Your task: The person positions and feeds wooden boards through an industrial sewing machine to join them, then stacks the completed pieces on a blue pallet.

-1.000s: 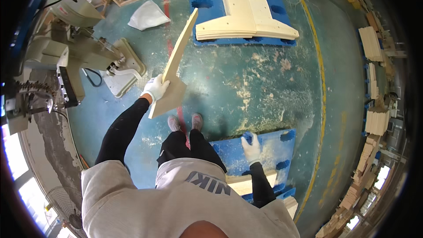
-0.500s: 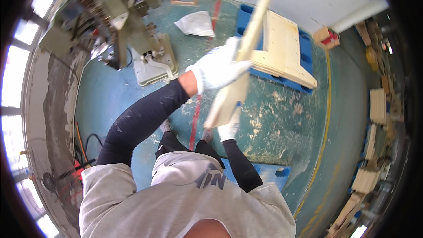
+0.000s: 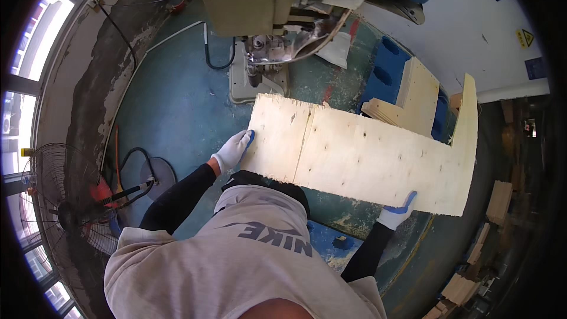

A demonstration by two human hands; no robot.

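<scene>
Plywood fills the middle: a pale L-shaped board (image 3: 366,153) lies flat at waist height in front of the person, its long run going left to right and its short leg rising at the far right. The left hand (image 3: 232,150), in a white glove with blue tips, grips the board's left edge with fingers curled over it. The right hand (image 3: 394,214), gloved the same, clamps the near edge toward the right, blue fingertips showing on top. Beyond the board's far left corner stands a pale green machine (image 3: 266,0) on the teal floor (image 3: 177,118). A blue pallet (image 3: 387,74) stacked with more boards (image 3: 416,97) lies far right. A fan (image 3: 65,201) stands near left.
</scene>
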